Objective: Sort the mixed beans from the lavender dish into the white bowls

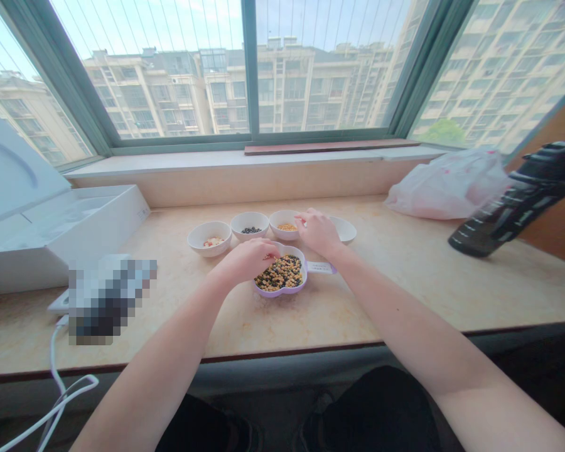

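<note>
Purple-and-white lobed dish; yellow, black beans mixed inside; hands curled, cannot tell grip.

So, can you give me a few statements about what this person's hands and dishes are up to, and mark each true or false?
1. The purple-edged dish holds dark and yellow pieces. True.
2. The right hand is at the bowl of black pieces. False: it is at the bowl of yellow pieces.
3. The left hand is at the purple-edged dish. True.
4. The white bowls are stacked in one pile. False: they stand side by side.
5. A dark bottle stands near the plastic bag. True.
</note>
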The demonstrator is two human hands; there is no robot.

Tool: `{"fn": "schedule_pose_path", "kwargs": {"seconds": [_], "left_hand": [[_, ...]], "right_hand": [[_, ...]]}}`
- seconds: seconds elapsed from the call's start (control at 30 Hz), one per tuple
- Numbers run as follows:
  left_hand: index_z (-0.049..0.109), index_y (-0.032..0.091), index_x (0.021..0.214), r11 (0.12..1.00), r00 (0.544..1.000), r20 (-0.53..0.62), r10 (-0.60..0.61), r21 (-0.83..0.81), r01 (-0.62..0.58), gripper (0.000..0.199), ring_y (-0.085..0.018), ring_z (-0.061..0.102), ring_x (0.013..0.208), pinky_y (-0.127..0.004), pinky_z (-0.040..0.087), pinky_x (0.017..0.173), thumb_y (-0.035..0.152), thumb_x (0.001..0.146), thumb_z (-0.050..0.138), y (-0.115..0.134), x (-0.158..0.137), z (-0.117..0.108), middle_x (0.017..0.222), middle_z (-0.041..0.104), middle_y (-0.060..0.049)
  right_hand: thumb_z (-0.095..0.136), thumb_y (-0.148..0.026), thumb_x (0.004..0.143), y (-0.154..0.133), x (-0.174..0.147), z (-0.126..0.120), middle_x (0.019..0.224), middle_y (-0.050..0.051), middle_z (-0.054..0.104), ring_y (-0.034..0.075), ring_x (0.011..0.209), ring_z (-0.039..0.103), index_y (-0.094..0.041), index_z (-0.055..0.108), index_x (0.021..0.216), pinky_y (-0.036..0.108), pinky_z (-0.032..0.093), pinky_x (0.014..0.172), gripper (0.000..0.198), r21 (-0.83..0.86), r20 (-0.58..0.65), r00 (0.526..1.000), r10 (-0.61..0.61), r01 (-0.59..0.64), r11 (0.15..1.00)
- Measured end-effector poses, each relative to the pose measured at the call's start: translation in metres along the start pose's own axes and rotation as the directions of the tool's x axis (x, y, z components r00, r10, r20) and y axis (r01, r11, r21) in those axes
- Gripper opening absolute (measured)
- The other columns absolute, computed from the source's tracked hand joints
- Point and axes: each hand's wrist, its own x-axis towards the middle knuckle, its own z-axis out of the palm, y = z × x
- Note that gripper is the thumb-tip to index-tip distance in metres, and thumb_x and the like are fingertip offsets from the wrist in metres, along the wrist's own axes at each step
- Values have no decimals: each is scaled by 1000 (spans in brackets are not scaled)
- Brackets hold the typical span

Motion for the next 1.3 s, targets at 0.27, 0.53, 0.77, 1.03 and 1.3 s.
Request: {"fn": "schedule_pose_path", "kwargs": {"seconds": [0.27, 0.53, 0.77, 1.03, 1.3], "left_hand": [[79, 24, 97, 998, 988, 136, 68, -2, -68, 21, -21, 68, 94, -32, 54, 83, 16, 86, 63, 16, -1, -4, 100, 72, -4], [79, 27, 91, 994, 978, 174, 112, -32, -108, 18, -21, 66, 90, -31, 52, 77, 16, 80, 71, 17, -1, -7, 93, 69, -3], [78, 23, 85, 997, 978, 195, 70, -54, -61, 17, -17, 66, 84, -28, 49, 72, 12, 85, 65, 16, 0, -8, 91, 69, -2], [77, 21, 89, 998, 969, 240, -54, -13, 59, 22, -19, 66, 92, -29, 47, 78, 14, 90, 56, 17, 2, -9, 106, 72, -3], [73, 19, 81, 998, 962, 275, -4, -62, 22, 19, -19, 62, 90, -29, 46, 73, 8, 79, 57, 20, 0, -11, 95, 67, -4]], "right_hand": [[53, -30, 96, 2, 0, 0, 117, 12, 69, 27, 104, 67, -18, 74, 114, 40, 48, 95, 30, 83, -16, 1000, -7, 8, 997], [56, -31, 95, -4, -4, -3, 113, 11, 69, 26, 102, 67, -19, 75, 110, 38, 48, 96, 27, 131, 10, 1000, -11, 9, 991], [57, -31, 95, -8, -5, -6, 109, 10, 69, 27, 100, 67, -18, 75, 107, 38, 48, 94, 25, 136, 35, 999, -30, 25, 990], [59, -31, 94, -9, -5, -5, 110, 10, 69, 27, 101, 66, -19, 75, 106, 38, 48, 93, 23, 147, 39, 999, -30, 24, 989], [59, -31, 94, -9, -6, -6, 109, 10, 69, 26, 99, 67, -19, 75, 106, 38, 48, 91, 24, 163, 35, 999, -34, 28, 986]]}}
